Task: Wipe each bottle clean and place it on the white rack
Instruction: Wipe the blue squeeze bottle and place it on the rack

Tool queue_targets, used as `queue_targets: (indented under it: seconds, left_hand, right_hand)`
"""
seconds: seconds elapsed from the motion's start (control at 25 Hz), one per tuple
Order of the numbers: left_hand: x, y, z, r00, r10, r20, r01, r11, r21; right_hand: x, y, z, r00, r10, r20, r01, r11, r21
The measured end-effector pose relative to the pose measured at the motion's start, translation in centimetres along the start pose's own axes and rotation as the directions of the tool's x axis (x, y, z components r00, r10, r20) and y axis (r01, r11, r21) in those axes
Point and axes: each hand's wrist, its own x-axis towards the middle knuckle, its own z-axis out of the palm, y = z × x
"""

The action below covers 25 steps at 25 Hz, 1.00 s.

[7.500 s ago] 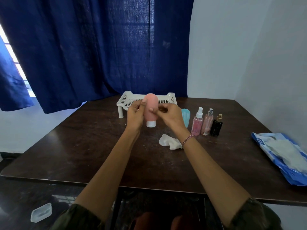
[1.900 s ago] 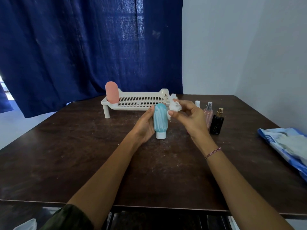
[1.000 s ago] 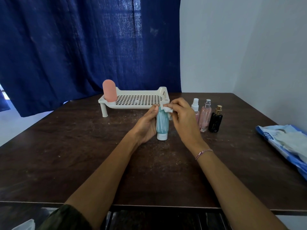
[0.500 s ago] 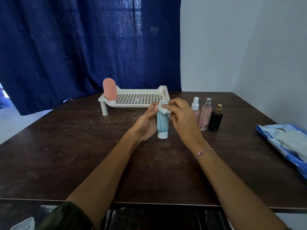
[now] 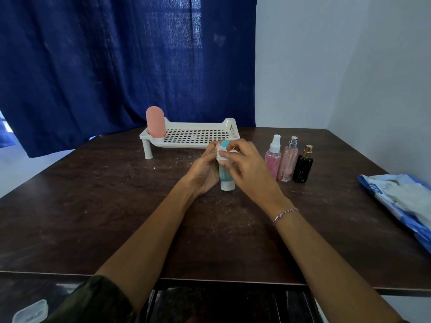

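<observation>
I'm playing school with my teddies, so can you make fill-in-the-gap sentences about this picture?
The bottle on the white rack is ____.
____ spray bottles stand on the table.
The black bottle has a ____ cap.
The left hand holds the blue bottle, the right hand holds the wipe, and that bottle's cap is ____.
Missing words: pink, three, gold, white.

The dark, scuffed table carries a white rack on short legs near its far edge. To the right, three bottles stand close in a row: a pink spray bottle, a pale pink bottle and a black bottle. A blue packet lies at the right edge.
</observation>
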Motion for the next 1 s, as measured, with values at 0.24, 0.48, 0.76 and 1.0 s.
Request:
queue_targets:
  seconds: [0.24,0.48,0.76,1.0]
  left_hand:
    - [0.3,-0.3,-0.2,1.000,-0.008,0.027,0.007,0.999,0.047]
    - [0.0,0.0,0.0,1.000,0.004,0.021,-0.005,0.999,0.037]
    - [0.6,-0.1,-0.3,0.997,0.070,-0.021,-0.063,0.966,0.251]
    - [0.5,0.0,-0.6,0.992,0.117,-0.054,-0.081,0.894,0.440]
  right_hand:
    - [0.1,0.7,-0.3,0.993,0.046,-0.105,-0.040,0.998,0.057]
    - [-0.1,0.2,-0.2,0.997,-0.067,-0.042,0.066,0.997,-0.042]
    - [0.1,0.0,-0.2,0.994,-0.104,-0.018,0.101,0.987,-0.125]
    - [-0.3,-0.4,-0.7,0.982,-0.063,0.178,0.088,0.987,-0.138]
